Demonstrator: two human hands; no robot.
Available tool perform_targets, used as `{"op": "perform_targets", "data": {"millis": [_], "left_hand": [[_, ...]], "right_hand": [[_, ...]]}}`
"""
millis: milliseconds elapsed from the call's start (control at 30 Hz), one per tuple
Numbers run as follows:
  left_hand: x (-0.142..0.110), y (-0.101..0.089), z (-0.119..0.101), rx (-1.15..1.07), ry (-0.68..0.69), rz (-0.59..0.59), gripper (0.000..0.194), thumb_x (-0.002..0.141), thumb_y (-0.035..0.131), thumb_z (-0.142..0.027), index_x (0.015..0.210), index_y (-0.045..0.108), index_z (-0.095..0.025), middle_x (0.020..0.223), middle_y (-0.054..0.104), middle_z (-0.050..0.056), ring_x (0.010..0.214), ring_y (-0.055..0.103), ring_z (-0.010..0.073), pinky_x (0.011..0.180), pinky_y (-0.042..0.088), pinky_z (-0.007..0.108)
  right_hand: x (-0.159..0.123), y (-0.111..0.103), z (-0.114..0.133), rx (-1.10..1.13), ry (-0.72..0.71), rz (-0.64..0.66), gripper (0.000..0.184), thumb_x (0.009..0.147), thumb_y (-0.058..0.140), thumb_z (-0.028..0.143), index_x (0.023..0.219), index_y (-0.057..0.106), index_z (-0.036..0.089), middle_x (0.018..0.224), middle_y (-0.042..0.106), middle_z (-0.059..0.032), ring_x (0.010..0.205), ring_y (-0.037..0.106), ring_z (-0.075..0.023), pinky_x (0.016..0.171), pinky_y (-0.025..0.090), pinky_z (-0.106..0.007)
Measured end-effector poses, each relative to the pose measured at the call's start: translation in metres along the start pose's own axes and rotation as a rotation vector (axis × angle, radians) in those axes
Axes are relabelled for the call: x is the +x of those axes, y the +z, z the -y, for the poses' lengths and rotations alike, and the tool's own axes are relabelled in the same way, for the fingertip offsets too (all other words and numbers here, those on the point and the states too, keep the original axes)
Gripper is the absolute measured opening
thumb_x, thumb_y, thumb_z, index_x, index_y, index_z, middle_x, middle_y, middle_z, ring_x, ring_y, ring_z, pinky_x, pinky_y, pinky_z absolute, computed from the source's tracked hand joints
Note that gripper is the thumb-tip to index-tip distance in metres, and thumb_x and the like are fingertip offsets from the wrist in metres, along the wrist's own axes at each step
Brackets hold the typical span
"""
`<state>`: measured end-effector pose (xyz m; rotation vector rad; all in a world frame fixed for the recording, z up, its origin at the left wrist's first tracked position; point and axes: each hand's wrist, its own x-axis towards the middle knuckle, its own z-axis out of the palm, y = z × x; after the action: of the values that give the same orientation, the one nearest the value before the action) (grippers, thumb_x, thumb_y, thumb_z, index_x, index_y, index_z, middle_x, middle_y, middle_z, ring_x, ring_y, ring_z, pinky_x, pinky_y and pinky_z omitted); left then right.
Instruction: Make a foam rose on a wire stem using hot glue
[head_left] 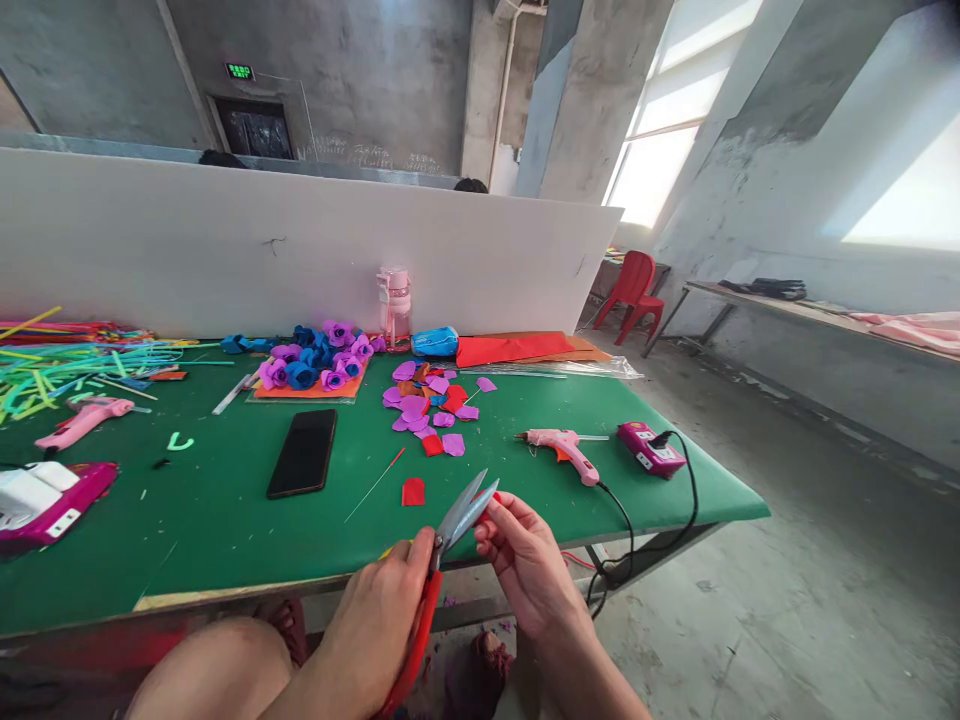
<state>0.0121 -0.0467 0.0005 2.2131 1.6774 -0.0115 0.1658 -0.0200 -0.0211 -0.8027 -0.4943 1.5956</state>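
My left hand [386, 605] is closed on a pair of scissors with red handles [461, 518], their blades slightly apart and pointing up and away over the table's front edge. Close beside the blade tips, my right hand [525, 560] pinches a small red piece [496, 497], mostly hidden by the fingers. A red square petal [413, 491] lies flat on the green table just beyond the scissors. Farther back is a loose pile of purple, red, brown and blue petals [412, 408]. A thin stick with a red end [375, 484] lies to the left.
A pink glue gun [562, 448] and a corded magenta power strip [649, 449] lie on the right. A black phone [302, 453], blue and purple paper flowers [319, 355], a pink bottle [395, 308] and red sheets [514, 348] are farther back. Colourful strips [67, 365] fill the left.
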Motion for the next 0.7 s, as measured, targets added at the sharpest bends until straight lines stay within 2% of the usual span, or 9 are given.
{"op": "perform_targets", "data": {"millis": [200, 700], "left_hand": [[0.0003, -0.0005, -0.0002, -0.007, 0.006, 0.01, 0.044, 0.082, 0.029, -0.005, 0.121, 0.039, -0.021, 0.1, 0.062, 0.008, 0.084, 0.062, 0.0184, 0.067, 0.042, 0.026], [0.0, -0.0056, -0.0022, -0.031, 0.011, 0.03, 0.038, 0.085, 0.029, -0.012, 0.12, 0.042, -0.02, 0.099, 0.062, 0.008, 0.082, 0.061, 0.019, 0.062, 0.041, 0.025]], "right_hand": [[-0.0003, -0.0004, -0.0007, 0.007, 0.003, -0.008, 0.023, 0.063, 0.077, 0.03, 0.074, 0.064, 0.015, 0.055, 0.058, 0.0025, 0.05, 0.054, -0.0057, 0.047, 0.044, -0.013], [0.0008, -0.002, 0.0005, 0.021, -0.001, 0.009, 0.023, 0.064, 0.077, 0.031, 0.074, 0.063, 0.015, 0.056, 0.058, 0.0031, 0.05, 0.053, -0.0052, 0.048, 0.043, -0.013]]}}
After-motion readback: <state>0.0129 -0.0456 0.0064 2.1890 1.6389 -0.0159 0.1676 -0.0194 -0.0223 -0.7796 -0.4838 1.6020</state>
